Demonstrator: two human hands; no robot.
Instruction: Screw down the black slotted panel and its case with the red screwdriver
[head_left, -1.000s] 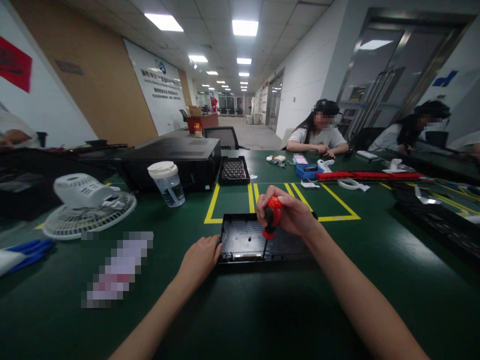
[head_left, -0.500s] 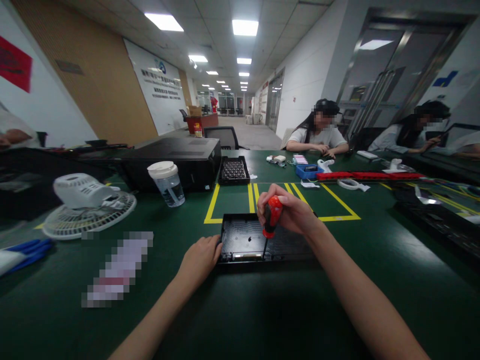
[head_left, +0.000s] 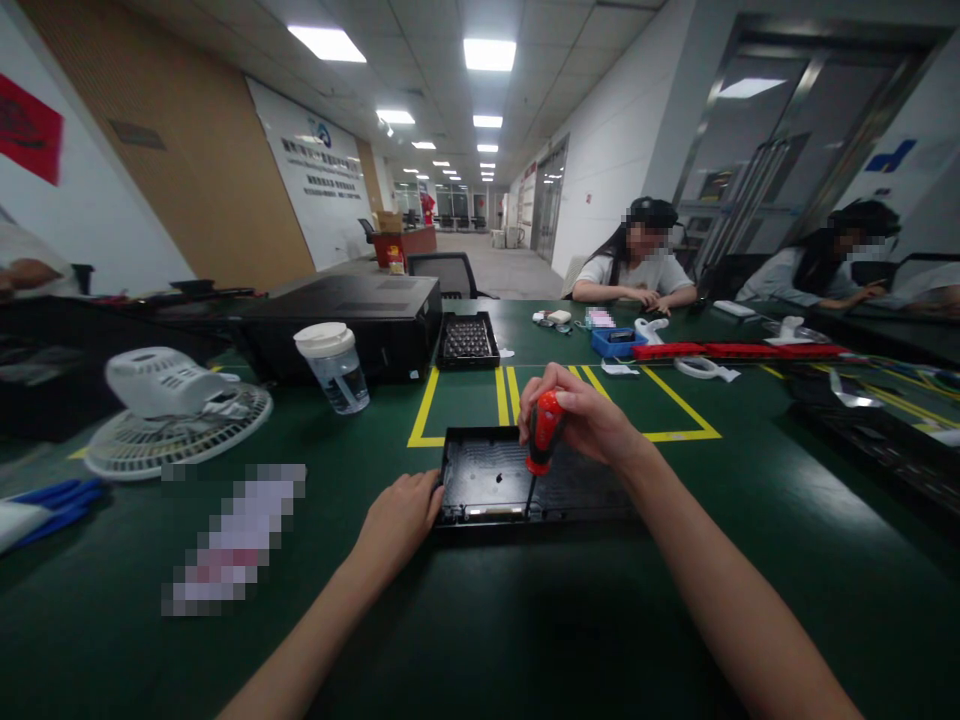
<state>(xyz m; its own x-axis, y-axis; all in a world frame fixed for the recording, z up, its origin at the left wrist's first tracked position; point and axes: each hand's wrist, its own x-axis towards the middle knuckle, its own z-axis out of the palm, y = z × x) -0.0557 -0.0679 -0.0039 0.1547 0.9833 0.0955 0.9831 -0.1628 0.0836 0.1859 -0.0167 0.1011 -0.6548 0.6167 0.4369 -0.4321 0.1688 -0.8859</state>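
Note:
A flat black plastic housing (head_left: 487,478) lies on the green table in front of me. My right hand (head_left: 592,420) is closed round the red and black handle of a screwdriver (head_left: 541,436), held upright with its tip down in the housing near the front edge. My left hand (head_left: 400,518) rests on the table with curled fingers against the housing's left front corner.
A white desk fan (head_left: 176,410) lies at the left, a lidded clear cup (head_left: 334,366) and a black case (head_left: 352,320) behind it. A black tray of small parts (head_left: 467,340) sits beyond yellow floor-tape lines. Two people sit across the table at the right.
My right hand has shifted its grip slightly on the screwdriver handle, showing more of the red shaft. The left hand and the housing have not moved.

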